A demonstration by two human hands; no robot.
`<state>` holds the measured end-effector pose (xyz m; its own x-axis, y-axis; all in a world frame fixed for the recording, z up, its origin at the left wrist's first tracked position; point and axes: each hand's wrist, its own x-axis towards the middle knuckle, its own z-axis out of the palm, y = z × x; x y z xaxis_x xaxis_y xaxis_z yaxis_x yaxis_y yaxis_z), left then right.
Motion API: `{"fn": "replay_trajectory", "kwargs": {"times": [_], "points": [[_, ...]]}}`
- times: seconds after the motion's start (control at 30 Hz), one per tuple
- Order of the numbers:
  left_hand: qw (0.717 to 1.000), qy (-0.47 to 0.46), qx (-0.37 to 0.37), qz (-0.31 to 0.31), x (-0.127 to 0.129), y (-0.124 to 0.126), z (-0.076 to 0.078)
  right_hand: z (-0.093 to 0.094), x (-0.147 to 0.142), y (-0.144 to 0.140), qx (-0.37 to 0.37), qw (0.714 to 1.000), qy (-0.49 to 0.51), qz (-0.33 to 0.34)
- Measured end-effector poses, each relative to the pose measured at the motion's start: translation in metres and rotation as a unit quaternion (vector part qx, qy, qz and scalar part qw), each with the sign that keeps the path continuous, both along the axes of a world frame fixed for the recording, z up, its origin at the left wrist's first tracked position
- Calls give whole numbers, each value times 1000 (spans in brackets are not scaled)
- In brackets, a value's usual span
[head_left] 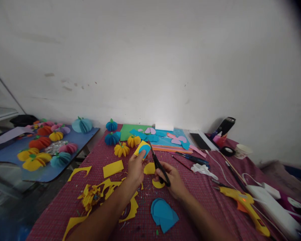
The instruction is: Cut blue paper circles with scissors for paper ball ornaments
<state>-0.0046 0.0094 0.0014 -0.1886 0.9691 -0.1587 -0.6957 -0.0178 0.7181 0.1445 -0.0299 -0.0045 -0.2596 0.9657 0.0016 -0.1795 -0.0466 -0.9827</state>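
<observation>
My left hand (136, 169) pinches a piece of yellow paper (140, 145) with a blue paper shape (144, 149) lying against it. In my right hand (174, 179) is a pair of black-handled scissors (158, 163), its blades pointing up beside the right edge of the held paper. Whether the blades touch the paper I cannot tell. Below the scissors lies a rounded yellow cutout (158, 184), and a yellow paper piece (149, 168) sits between my hands. Blue paper cutouts (163, 212) are stacked nearer to me. Yellow offcuts (129, 209) spread beneath my left forearm.
Yellow and blue paper pumpkins (121, 149) stand at the back left; more cover a blue side table (90, 139). Coloured sheets (130, 130) lie along the wall. At right are a yellow glue gun (240, 201) with its cord, a paper cup (242, 151) and a phone (200, 141).
</observation>
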Motion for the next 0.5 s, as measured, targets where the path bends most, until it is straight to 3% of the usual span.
{"fn": "replay_trajectory", "kwargs": {"times": [0.5], "points": [[1000, 5, -18, 10, 1, -1, 6, -1, 1, 1, 1, 1000, -6, 0]]}}
